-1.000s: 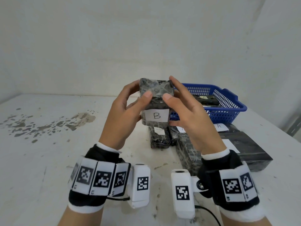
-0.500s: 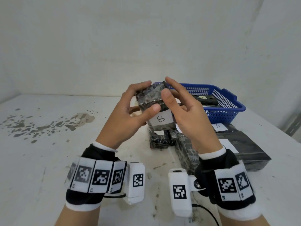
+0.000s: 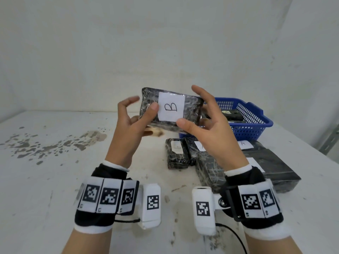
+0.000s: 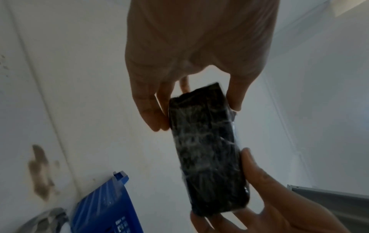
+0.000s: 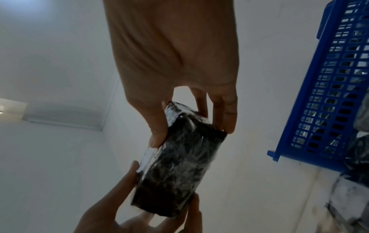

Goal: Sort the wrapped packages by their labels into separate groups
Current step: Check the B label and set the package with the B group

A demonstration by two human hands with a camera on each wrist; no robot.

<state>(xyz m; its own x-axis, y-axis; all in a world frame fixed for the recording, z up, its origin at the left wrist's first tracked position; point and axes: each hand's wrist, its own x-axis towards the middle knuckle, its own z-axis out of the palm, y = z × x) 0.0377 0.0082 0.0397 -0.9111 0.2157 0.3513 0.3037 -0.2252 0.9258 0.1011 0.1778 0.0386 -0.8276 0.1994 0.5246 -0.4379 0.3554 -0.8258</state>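
Basket (image 3: 256, 129) with wrapped package (image 3: 233, 114) inside

Right hand (image 5: 175, 66) and left hand (image 5: 127, 211) pinch black package (image 5: 179, 160).

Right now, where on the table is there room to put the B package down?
Bare table lies left of the small wrapped packages, past the brown stains. The right side is crowded: blue basket, big black packages.
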